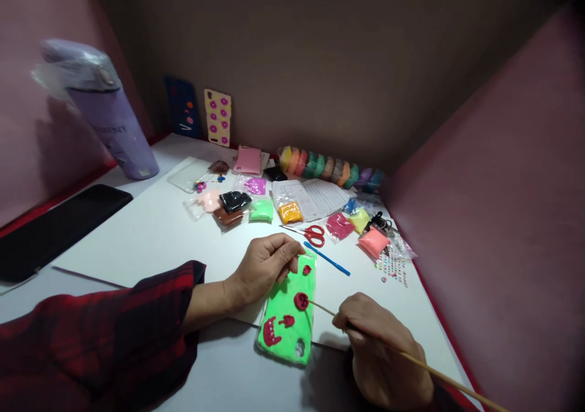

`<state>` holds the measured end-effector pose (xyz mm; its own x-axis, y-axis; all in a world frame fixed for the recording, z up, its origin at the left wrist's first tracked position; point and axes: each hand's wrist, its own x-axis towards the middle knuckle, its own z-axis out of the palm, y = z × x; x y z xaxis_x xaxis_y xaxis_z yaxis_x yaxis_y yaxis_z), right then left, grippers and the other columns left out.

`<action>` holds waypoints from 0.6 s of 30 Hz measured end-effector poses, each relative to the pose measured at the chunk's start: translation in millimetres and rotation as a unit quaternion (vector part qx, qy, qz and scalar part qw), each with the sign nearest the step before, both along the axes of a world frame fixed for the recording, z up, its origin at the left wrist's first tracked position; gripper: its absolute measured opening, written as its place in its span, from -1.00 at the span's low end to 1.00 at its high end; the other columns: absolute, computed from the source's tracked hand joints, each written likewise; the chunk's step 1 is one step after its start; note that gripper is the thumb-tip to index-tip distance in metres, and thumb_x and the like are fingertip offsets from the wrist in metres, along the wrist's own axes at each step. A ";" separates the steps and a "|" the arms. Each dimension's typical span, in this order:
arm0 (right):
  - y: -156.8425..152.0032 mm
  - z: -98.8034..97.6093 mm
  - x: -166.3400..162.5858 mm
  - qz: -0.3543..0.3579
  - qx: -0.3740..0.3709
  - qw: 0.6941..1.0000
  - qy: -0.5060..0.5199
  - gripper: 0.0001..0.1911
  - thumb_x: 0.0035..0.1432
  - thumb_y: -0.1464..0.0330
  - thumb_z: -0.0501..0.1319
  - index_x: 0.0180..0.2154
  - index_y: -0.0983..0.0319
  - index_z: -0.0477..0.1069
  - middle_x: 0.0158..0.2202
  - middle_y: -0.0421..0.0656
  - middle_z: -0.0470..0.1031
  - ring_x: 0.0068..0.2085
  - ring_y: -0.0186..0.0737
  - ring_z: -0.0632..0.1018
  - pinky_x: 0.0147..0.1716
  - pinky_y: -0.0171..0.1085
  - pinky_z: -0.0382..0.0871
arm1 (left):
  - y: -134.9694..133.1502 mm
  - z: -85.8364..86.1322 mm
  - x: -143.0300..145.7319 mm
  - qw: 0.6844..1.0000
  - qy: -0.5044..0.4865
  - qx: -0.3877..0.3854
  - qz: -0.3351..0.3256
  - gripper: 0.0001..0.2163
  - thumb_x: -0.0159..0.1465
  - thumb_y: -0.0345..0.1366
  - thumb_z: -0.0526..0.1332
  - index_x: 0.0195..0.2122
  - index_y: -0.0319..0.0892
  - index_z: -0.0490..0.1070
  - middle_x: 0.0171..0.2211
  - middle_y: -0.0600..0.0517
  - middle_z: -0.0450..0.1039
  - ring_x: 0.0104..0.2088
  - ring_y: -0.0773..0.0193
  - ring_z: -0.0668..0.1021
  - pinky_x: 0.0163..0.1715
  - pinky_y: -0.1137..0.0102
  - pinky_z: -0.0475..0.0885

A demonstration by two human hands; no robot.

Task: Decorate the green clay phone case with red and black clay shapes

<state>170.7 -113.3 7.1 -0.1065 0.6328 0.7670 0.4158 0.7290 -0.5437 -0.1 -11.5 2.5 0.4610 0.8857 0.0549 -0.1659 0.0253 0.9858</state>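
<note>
In the head view, the hands are apart. The left hand (267, 269) has its fingers bunched at the far end of the green phone case (282, 296) — probably to steady it, though I can't tell whether they pinch it. The right hand (384, 345) is closed round a wooden stick (439, 375), its tip at a round red piece (301, 301) on the case (a pencil-like hold, likely for fine control). The case lies between the hands, overhanging the near edge of a white board (169, 247). Clay packets (262, 209) and red-handled scissors (314, 236) lie beyond, seemingly within reach; dull pink walls (507, 156) flank the table.
</note>
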 end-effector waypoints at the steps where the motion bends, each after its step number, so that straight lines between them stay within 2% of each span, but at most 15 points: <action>1: 0.6 1.1 -1.2 -0.001 -0.002 1.000 0.000 -0.81 0.25 0.50 0.07 -0.16 0.24 0.41 -0.51 -0.11 0.47 -0.47 -0.24 0.50 -0.51 -0.22 0.43 | 0.0 -0.5 -0.3 1.000 0.001 0.003 -0.001 -0.72 0.30 -0.14 0.16 -0.38 -0.30 0.42 -0.59 0.10 0.38 -0.71 0.54 0.27 -0.69 0.55 0.13; 18: -0.6 1.0 -6.2 -0.002 -0.005 1.000 0.014 -0.78 0.23 0.52 0.08 -0.13 0.23 0.41 -0.53 -0.12 0.46 -0.46 -0.23 0.52 -0.52 -0.24 0.45 | 0.0 -1.7 -0.1 1.000 -0.001 0.001 -0.001 -0.68 0.28 -0.09 0.17 -0.37 -0.29 0.43 -0.59 0.09 0.37 -0.70 0.51 0.27 -0.70 0.53 0.13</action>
